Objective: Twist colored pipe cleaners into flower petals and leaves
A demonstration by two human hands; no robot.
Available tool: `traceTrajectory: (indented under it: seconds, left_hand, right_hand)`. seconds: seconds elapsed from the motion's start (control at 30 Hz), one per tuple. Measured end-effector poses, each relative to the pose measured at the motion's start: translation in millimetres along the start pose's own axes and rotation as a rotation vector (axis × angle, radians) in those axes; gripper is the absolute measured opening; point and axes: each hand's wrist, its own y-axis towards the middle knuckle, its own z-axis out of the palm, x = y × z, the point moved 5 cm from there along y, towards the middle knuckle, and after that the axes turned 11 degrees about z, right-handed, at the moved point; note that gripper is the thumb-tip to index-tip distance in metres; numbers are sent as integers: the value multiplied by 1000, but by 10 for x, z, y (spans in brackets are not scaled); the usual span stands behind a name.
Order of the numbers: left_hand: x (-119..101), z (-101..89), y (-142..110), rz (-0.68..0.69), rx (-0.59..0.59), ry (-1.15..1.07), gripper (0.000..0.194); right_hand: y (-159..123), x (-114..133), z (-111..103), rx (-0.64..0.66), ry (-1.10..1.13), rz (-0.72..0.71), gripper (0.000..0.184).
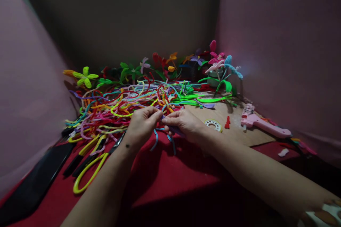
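Both hands meet at the middle of the head view, over the front edge of a heap of coloured pipe cleaners (125, 99). Between them is a purple pipe cleaner (176, 131), partly covered by the fingers. My left hand (145, 120) pinches its upper end between thumb and forefinger. My right hand (183, 120) is closed around the same piece, and part of it shows below the fingers. Light blue pipe cleaners (155, 140) lie or hang just under the hands; whether they are held I cannot tell.
Yellow-handled scissors (92, 173), pliers (82, 156) and a black flat object (37, 179) lie on the red cloth (165, 181) at left. On the cardboard (231, 113) at right are a pink glue gun (263, 124) and a white ring-shaped spool (213, 125). Pipe-cleaner flowers (85, 77) line the back.
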Motion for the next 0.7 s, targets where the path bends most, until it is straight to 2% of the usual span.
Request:
traceTrajectory:
  seconds: [0.1,0.17,0.33,0.4,0.47,0.53,0.57,0.7]
  left_hand:
    - [-115,-12,-8,162,-134,433,17]
    - [-118,-9,-11,169,-182,530,19]
    - [81,24,18,-40,-94,118,24]
    - [81,15,23,-40,-111,105,22]
    - [16,-24,19,28,-204,195,18]
    - [-33,-36,5,58,-258,166,16]
    - [-30,-21,1,36,-241,75,16]
    - [37,114,-15,-128,-28,-398,19]
  right_hand:
    - [0,-5,17,-50,-10,19,15]
    - [-14,10,26,-114,-44,8,19]
    - [-30,29,56,-156,-126,-28,24]
    - [-23,20,57,-140,-156,-13,23]
    - [-21,11,49,-134,-155,24,21]
    - [-29,24,34,-154,-140,32,22]
    - [-35,39,27,-170,-136,18,23]
    - [-52,88,16,-202,-146,-55,27]
